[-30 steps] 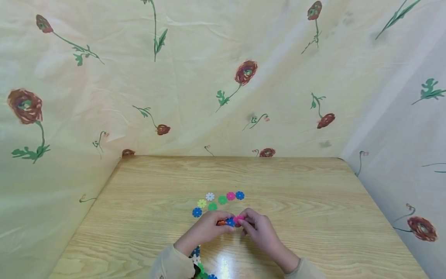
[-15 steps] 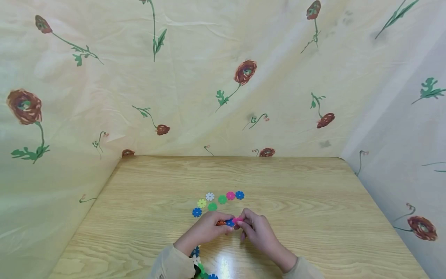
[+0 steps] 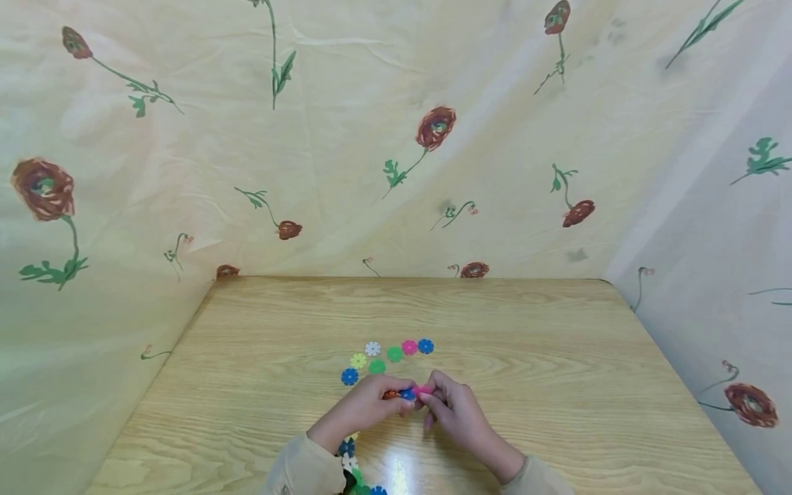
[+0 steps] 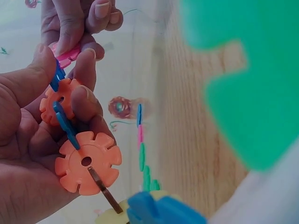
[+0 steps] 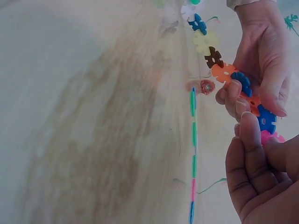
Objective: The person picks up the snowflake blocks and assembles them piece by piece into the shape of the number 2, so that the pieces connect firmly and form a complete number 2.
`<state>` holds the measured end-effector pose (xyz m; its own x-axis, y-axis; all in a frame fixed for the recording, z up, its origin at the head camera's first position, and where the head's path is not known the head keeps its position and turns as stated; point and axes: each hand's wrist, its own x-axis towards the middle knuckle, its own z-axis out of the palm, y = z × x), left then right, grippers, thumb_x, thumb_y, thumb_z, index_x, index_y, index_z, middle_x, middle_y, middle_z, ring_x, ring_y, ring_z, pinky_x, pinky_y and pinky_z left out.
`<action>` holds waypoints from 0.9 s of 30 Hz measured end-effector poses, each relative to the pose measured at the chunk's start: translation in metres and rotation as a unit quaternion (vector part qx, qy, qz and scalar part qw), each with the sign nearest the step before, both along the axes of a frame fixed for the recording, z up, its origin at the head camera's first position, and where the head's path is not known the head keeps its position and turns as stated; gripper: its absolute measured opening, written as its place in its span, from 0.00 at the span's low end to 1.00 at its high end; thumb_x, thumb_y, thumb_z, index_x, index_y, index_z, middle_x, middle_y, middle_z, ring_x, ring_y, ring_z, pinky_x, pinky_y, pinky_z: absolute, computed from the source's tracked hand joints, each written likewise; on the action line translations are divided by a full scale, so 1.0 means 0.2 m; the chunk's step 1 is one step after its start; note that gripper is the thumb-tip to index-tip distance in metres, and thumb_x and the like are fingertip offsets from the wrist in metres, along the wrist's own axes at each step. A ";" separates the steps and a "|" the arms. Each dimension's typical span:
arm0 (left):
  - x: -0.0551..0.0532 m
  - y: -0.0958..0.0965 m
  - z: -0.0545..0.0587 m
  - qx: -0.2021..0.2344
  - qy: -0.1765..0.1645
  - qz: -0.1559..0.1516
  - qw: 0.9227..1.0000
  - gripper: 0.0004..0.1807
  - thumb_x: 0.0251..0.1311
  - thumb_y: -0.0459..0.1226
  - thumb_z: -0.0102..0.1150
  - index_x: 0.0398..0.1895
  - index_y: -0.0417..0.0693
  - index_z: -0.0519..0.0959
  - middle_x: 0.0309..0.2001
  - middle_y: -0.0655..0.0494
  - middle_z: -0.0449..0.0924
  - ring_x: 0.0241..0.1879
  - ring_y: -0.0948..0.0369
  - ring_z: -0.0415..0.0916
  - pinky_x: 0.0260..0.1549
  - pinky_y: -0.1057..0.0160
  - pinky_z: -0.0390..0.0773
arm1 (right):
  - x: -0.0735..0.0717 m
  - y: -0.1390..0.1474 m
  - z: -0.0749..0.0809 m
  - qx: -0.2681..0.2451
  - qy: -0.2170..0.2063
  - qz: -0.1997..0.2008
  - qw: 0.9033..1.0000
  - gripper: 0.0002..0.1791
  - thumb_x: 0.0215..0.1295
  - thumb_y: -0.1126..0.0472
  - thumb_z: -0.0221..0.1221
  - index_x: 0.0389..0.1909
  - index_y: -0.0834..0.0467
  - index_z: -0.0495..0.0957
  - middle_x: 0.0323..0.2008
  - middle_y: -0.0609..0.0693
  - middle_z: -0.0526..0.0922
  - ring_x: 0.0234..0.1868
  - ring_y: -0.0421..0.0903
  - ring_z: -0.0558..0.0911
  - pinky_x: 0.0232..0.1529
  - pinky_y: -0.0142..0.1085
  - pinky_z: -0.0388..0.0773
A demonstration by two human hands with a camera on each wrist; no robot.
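Observation:
My left hand [image 3: 376,401] grips a chain of slotted snowflake discs. In the left wrist view, an orange disc [image 4: 88,163] hangs below its fingers, joined to dark blue and brown ones. At the chain's far end a blue disc [image 5: 267,121] meets a pink disc [image 5: 271,137]. Thumb and fingers of my right hand [image 3: 454,409] pinch that pink disc, which they partly cover. Pink and blue touch; how deep their slots interlock cannot be made out. More of the chain [image 3: 348,447] trails past my left sleeve, which hides part of it.
Loose discs lie on the wooden table [image 3: 526,344] beyond my hands: a white one [image 3: 372,348], a yellow one [image 3: 358,361], a pink one [image 3: 410,347], plus several blue and green. Flower-patterned cloth [image 3: 346,137] surrounds the table's back and sides.
Both hands stay nearly in place. My right hand has edged slightly left, and the pink and blue discs have tilted and show flatter. The loose discs have not moved.

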<state>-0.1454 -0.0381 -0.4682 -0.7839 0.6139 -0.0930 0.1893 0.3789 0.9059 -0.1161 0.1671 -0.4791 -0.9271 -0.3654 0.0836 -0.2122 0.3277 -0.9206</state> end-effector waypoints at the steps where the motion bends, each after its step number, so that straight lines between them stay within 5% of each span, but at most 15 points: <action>1: 0.00 0.00 0.00 -0.001 0.001 0.000 1.000 0.12 0.66 0.42 0.59 0.50 0.58 0.84 0.32 0.61 0.82 0.31 0.67 0.74 0.32 0.68 0.74 | 0.00 0.00 0.00 0.001 -0.005 0.001 1.000 0.05 0.71 0.70 0.52 0.34 0.62 0.71 0.33 0.54 0.85 0.21 0.44 0.81 0.24 0.36 0.80; 11: 0.00 0.02 0.00 -0.015 0.004 0.006 1.000 0.13 0.65 0.42 0.60 0.51 0.57 0.84 0.29 0.62 0.80 0.28 0.67 0.69 0.27 0.70 0.69 | -0.01 0.02 0.03 0.029 -0.026 0.006 0.999 0.07 0.71 0.69 0.53 0.31 0.59 0.72 0.27 0.53 0.83 0.14 0.42 0.76 0.15 0.29 0.72; 18: 0.01 0.03 0.01 -0.035 0.014 0.006 0.999 0.15 0.64 0.40 0.61 0.54 0.55 0.83 0.36 0.63 0.83 0.33 0.69 0.74 0.33 0.69 0.73 | -0.02 0.02 0.03 0.083 0.033 0.005 0.996 0.09 0.69 0.68 0.56 0.27 0.57 0.73 0.22 0.49 0.82 0.11 0.34 0.68 0.11 0.24 0.63; 23: 0.02 0.03 0.01 -0.047 0.009 0.012 0.999 0.17 0.63 0.41 0.62 0.55 0.56 0.82 0.47 0.64 0.83 0.40 0.69 0.75 0.39 0.67 0.75 | -0.02 0.01 0.03 0.095 0.038 0.018 0.995 0.09 0.70 0.67 0.56 0.28 0.57 0.72 0.23 0.47 0.82 0.11 0.34 0.69 0.12 0.25 0.65; 27: 0.02 0.02 0.00 -0.037 0.005 0.009 0.999 0.15 0.64 0.42 0.61 0.53 0.58 0.83 0.45 0.66 0.83 0.39 0.69 0.75 0.38 0.67 0.75 | -0.02 0.01 0.03 0.087 0.026 0.022 0.996 0.07 0.71 0.67 0.54 0.31 0.57 0.73 0.26 0.47 0.83 0.12 0.36 0.71 0.12 0.28 0.69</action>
